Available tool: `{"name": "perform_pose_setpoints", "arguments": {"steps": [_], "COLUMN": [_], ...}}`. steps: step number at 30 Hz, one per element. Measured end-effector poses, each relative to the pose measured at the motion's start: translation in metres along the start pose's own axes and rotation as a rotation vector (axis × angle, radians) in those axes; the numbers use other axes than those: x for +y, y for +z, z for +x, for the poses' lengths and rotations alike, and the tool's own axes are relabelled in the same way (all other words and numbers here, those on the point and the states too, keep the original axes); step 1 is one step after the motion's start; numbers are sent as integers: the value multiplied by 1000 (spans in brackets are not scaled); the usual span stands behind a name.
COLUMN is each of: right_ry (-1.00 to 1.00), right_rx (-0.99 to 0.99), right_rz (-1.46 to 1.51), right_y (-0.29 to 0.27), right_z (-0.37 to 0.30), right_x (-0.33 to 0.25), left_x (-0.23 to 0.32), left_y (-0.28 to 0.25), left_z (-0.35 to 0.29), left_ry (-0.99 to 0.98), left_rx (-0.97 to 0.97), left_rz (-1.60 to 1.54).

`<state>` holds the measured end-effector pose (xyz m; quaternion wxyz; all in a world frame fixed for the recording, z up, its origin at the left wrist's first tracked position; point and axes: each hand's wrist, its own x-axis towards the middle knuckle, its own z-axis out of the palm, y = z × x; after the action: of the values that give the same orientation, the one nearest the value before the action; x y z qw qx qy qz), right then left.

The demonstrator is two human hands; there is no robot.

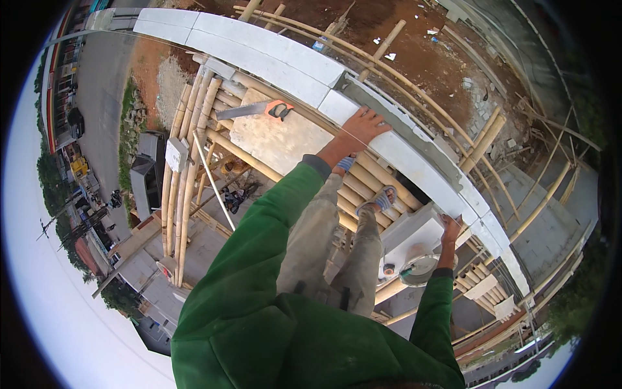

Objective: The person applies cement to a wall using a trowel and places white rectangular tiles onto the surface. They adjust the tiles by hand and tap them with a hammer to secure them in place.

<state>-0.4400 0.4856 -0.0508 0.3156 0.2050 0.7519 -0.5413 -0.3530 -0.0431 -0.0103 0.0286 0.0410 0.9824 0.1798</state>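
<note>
A long white lightweight block point(414, 161) lies along the top of the curving white block wall point(272, 55), in front of me. My left hand point(364, 127) rests on its left part, fingers spread over the top face. Farther right, my right hand point(451, 228) is at the block's near edge, its fingers bent against it; the underside of that grip is hidden. Grey mortar point(382, 107) shows along the far side of the block. A thin string runs over the wall and past my left hand.
I stand on a bamboo scaffold point(353, 191). A handsaw with an orange handle point(277, 110) lies on a board point(282, 144) at left. By my right forearm are a round bucket point(414, 275) and another white block point(414, 236). Bamboo poles point(402, 81) rise beyond the wall.
</note>
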Motion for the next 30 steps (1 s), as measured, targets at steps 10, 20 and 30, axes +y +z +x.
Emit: {"name": "perform_pose_setpoints", "arguments": {"steps": [10, 20, 30], "right_ry": [-210, -293, -380], "right_rx": [-96, -189, -209], "right_rz": [-511, -480, -565], "right_y": [-17, -33, -15], "right_z": [6, 59, 51], "right_x": [0, 11, -5], "left_x": [-37, -110, -113], "left_y": [-14, -31, -47], "left_z": [-29, -71, -59], "left_ry": [-51, -113, -125], "left_rx": [-90, 91, -56], "left_rz": [453, 290, 330]}}
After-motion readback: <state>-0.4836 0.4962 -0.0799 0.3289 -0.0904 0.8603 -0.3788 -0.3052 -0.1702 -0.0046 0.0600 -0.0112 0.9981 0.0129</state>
